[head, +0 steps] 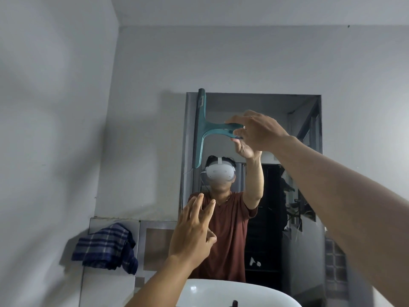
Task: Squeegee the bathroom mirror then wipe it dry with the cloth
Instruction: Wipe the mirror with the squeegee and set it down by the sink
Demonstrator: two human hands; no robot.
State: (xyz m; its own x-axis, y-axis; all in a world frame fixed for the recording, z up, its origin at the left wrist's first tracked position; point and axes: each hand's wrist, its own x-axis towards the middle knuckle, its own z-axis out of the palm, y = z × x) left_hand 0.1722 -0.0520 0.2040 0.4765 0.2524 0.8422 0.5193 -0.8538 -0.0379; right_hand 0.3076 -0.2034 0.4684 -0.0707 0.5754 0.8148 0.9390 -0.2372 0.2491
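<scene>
From the head camera, the right hand (259,131) grips the handle of the teal plastic T-shaped squeegee (202,129), its blade upright against the left edge of the rectangular wall mirror (265,107). The left hand (192,231) hovers empty, fingers spread. The blue plaid cloth (106,247) hangs at lower left, beside the white basin (221,293).

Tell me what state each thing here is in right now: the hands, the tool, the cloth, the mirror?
Teal plastic squeegee: held up, blade vertical along the mirror's left edge.
Right hand: closed on the squeegee's handle.
Left hand: open, fingers spread, holding nothing.
Blue checked cloth: hanging crumpled on the wall at left, untouched.
Rectangular wall mirror: upright; wetness cannot be told.
White ceramic basin: below the mirror, partly in view.
</scene>
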